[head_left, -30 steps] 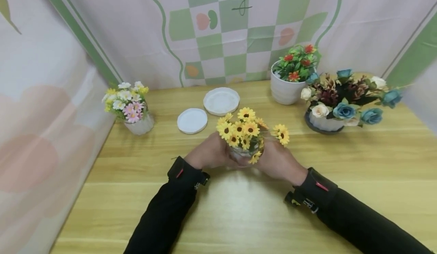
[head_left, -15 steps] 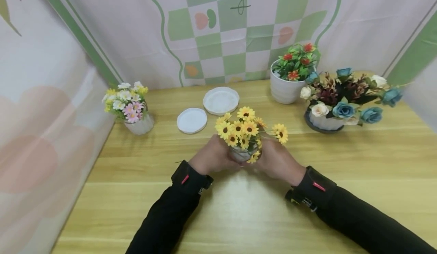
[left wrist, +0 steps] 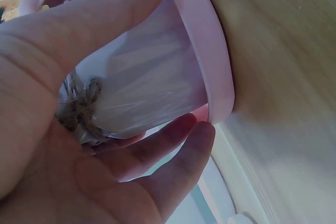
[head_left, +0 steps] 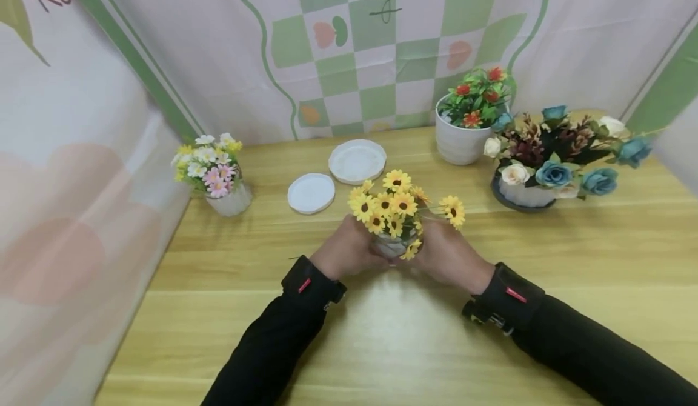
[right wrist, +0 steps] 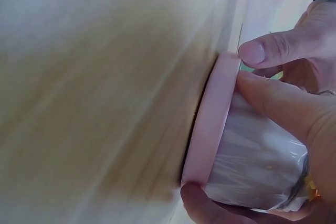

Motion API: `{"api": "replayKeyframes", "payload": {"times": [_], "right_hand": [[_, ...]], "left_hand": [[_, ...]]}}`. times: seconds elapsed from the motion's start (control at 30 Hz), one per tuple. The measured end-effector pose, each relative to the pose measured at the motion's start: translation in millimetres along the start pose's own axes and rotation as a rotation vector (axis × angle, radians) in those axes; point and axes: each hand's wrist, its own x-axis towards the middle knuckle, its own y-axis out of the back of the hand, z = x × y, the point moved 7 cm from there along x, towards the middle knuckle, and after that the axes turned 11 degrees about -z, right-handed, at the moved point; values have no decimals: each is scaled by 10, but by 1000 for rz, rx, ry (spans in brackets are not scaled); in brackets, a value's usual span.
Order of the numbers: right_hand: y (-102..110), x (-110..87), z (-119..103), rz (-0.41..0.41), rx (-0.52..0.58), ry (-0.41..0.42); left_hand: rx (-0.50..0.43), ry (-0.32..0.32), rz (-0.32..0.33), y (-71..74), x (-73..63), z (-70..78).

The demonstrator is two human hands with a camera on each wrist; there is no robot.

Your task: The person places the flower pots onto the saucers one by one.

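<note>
A small flower pot (head_left: 388, 247) with yellow daisy-like flowers (head_left: 384, 207) stands near the middle of the table, between both hands. Its pale wall looks wrapped in clear film, with a twine bow (left wrist: 81, 107) tied round it. Under the pot is a pink saucer (right wrist: 212, 129), low at the wooden surface. My left hand (head_left: 349, 249) grips the pot from the left, thumb on one side, fingertips at the saucer's rim. From the right my right hand (head_left: 451, 254) holds it, thumb and fingers spread round wall and saucer. Flowers hide part of the hands in the head view.
Two white saucers, one smaller (head_left: 311, 193) and one larger (head_left: 357, 161), lie just behind the pot. Pink-and-white flowers in a pot (head_left: 229, 201) stand left. At the back right are a white pot (head_left: 462, 142) with red flowers and a blue rose arrangement (head_left: 555, 173).
My left wrist has shifted slightly right and inward, still gripping the pot. The right hand and the pot stay almost in place; the head view has turned a little.
</note>
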Motion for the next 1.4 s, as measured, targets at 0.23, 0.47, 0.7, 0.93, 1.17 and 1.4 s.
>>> {"api": "replayKeyframes", "payload": {"times": [0.23, 0.47, 0.7, 0.93, 1.17, 1.4], "right_hand": [[66, -67, 75, 3, -12, -38], [153, -148, 178, 0, -5, -93], [256, -238, 299, 9, -2, -115], [351, -339, 403, 12, -19, -149], [465, -453, 509, 44, -51, -119], [537, -537, 592, 51, -50, -109]], "left_hand": [[68, -28, 3, -40, 82, 70], [214, -79, -16, -112, 201, 153], [269, -16, -64, -188, 365, 210], [319, -13, -79, -238, 508, 318], [402, 67, -147, -327, 671, 406], [381, 108, -157, -383, 794, 464]]}}
